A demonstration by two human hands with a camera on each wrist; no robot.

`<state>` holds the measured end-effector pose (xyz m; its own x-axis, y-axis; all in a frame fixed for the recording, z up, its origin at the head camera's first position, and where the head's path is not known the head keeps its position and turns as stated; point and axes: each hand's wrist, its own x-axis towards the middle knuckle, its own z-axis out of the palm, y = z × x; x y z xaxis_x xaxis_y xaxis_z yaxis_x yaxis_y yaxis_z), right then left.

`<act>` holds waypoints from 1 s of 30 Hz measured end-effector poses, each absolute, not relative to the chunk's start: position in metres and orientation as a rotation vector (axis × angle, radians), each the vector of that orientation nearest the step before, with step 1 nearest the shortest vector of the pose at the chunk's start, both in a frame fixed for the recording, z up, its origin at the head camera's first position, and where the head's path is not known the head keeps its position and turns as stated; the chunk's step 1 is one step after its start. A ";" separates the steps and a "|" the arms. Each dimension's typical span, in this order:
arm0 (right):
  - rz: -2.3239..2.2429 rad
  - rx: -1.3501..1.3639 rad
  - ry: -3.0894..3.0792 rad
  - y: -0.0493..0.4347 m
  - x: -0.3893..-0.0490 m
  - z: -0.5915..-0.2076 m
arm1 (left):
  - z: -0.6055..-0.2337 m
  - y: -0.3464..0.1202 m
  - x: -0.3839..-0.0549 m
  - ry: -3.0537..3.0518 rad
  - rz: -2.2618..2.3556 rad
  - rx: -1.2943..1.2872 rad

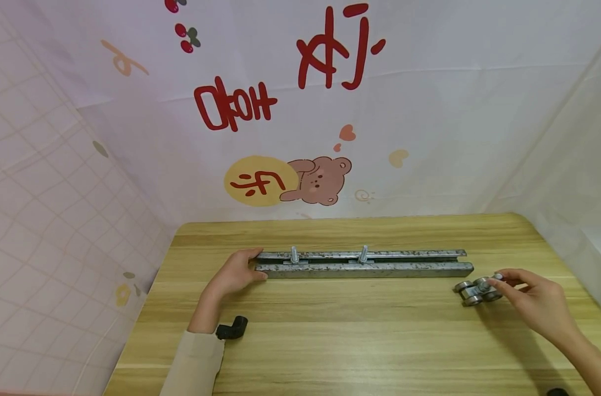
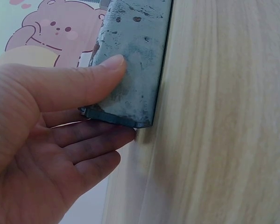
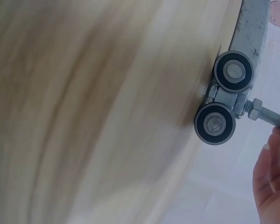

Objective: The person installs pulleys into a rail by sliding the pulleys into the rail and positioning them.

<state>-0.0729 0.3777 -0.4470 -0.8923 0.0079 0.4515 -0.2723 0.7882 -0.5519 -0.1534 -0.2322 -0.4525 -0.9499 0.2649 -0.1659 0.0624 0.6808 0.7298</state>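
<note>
A speckled metal channel rail point(image 1: 369, 270) lies lengthwise across the wooden table, its slot facing up. Two threaded bolts point(image 1: 363, 254) stand upright out of that slot. At the rail's left end my left hand point(image 1: 237, 271) grips it, thumb on the near side wall and fingers at the end, as the left wrist view shows. My right hand point(image 1: 540, 297) pinches the threaded stem of a roller trolley point(image 1: 473, 291) by its tip. The trolley's wheels point(image 3: 233, 71) have black seals and steel rims. It is just off the rail's right end, stem tilted toward my hand.
A black elbow-shaped piece point(image 1: 233, 328) sits on the wooden table point(image 1: 330, 341) beside my left sleeve. Another dark object point(image 1: 557, 392) shows at the bottom right edge. Printed white cloth point(image 1: 429, 110) hangs behind the table and along both sides.
</note>
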 end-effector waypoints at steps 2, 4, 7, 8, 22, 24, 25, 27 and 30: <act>0.864 0.191 -2.552 0.381 -0.074 -0.447 | -0.453 -0.232 -0.153 2.634 1.131 0.257; 0.850 0.184 -2.557 0.383 -0.074 -0.446 | -0.453 -0.232 -0.153 2.631 1.130 0.259; 0.819 0.177 -2.566 0.388 -0.075 -0.446 | -0.452 -0.232 -0.153 2.628 1.137 0.259; 0.810 0.176 -2.570 0.389 -0.076 -0.446 | -0.451 -0.232 -0.153 2.630 1.136 0.264; 0.756 0.178 -2.575 0.408 -0.084 -0.441 | -0.449 -0.231 -0.154 2.627 1.130 0.267; 0.749 0.179 -2.581 0.411 -0.086 -0.441 | -0.449 -0.231 -0.154 2.627 1.129 0.266; 0.745 0.173 -2.591 0.412 -0.087 -0.440 | -0.448 -0.231 -0.154 2.627 1.129 0.265; 0.742 0.155 -2.613 0.414 -0.089 -0.440 | -0.448 -0.231 -0.154 2.627 1.129 0.264; 0.734 0.119 -2.654 0.416 -0.094 -0.440 | -0.449 -0.231 -0.154 2.628 1.126 0.259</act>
